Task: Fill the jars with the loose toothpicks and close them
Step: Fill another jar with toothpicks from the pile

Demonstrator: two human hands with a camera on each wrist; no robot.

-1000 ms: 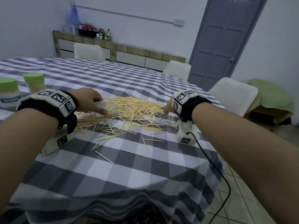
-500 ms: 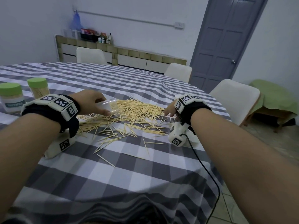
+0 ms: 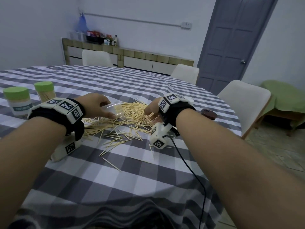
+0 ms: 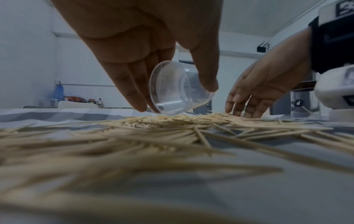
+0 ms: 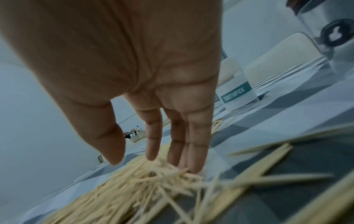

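My left hand (image 3: 112, 111) grips a clear, lidless jar (image 3: 115, 108), tipped on its side with its lower edge on the pile of loose toothpicks (image 3: 132, 117). In the left wrist view the thumb and fingers (image 4: 134, 97) curl round the jar (image 4: 178, 91), which looks empty. My right hand (image 3: 147, 113) is at the pile's right side. In the right wrist view its straight fingers (image 5: 191, 151) touch the toothpicks (image 5: 149, 178) and hold nothing.
Two green-lidded jars (image 3: 17, 101) (image 3: 44, 92) with toothpicks inside stand at the table's left. A jar with a dark brown lid (image 3: 208, 114) stands beyond my right wrist. Stray toothpicks (image 3: 112, 164) lie nearer me on the checked cloth (image 3: 148, 176). White chairs (image 3: 244, 100) surround the table.
The right hand has moved left from the pile's edge so that its fingers now lie on the toothpicks. The left hand has shifted the tilted jar slightly towards the pile.
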